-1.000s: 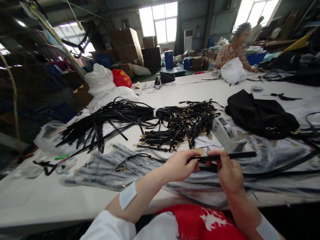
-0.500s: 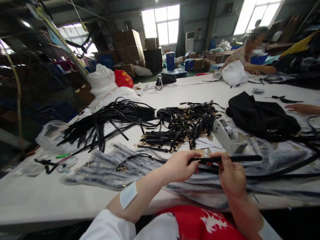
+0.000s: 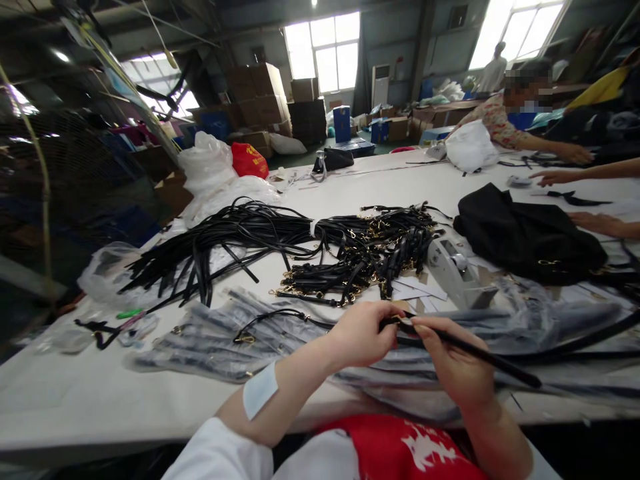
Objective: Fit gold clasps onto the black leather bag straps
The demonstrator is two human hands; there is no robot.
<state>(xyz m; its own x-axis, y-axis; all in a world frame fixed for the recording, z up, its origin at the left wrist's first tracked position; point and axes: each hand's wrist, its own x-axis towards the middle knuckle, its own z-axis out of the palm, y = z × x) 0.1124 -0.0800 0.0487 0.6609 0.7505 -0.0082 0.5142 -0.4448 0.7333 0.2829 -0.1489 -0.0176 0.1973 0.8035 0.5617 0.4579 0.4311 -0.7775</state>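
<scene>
My left hand (image 3: 364,335) pinches a black strap (image 3: 503,365) close to a small gold fitting. My right hand (image 3: 459,365) grips the same strap just beside it, thumb and fingers closed near the fitting. From there the strap's rounded free end slants down to the right. On the left side, a thin black length with a gold clasp (image 3: 245,339) runs out from under my left hand across plastic-wrapped straps (image 3: 200,343). Beyond my hands lies a pile of short black straps with gold hardware (image 3: 330,277).
A long bundle of black straps (image 3: 225,233) lies behind at left. A grey tape dispenser (image 3: 453,270) stands beyond my right hand, near a black bag (image 3: 525,233). At right, other people's hands (image 3: 555,177) reach over the white table (image 3: 75,407).
My right hand has slid left toward my left hand along the strap. The strap's free end has swung from level to pointing down right. Co-workers' arms at right have moved.
</scene>
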